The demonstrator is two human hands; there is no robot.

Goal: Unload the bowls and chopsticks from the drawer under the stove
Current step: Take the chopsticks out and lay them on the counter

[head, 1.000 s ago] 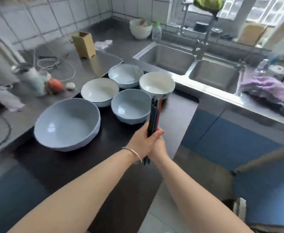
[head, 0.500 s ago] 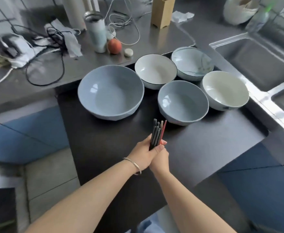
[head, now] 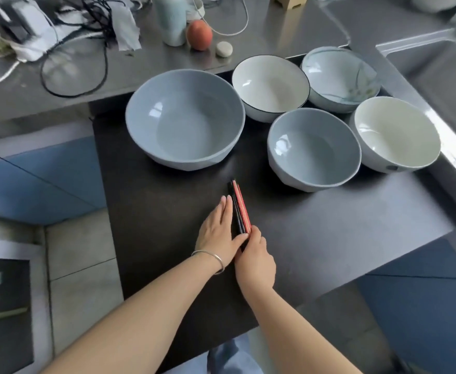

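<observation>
A bundle of dark and red chopsticks (head: 240,206) lies flat on the black stove top (head: 329,225), tips pointing away from me. My left hand (head: 217,233) rests flat along its left side, fingers straight. My right hand (head: 256,259) is curled over the near end of the bundle. Beyond stand several bowls: a large blue bowl (head: 185,120), a white dark-rimmed bowl (head: 270,86), a pale patterned bowl (head: 340,76), a smaller blue bowl (head: 313,148) and a cream bowl (head: 395,133).
A steel counter behind the stove holds tangled cables (head: 73,63), a pale bottle (head: 170,20), a peach (head: 199,35) and a small round white object (head: 224,48). A steel sink (head: 437,76) lies at the right. Blue cabinet fronts flank the stove.
The chopsticks, held upright in both hands before, now lie flat on the stove top. My left hand has flattened beside them. The view has tilted further down.
</observation>
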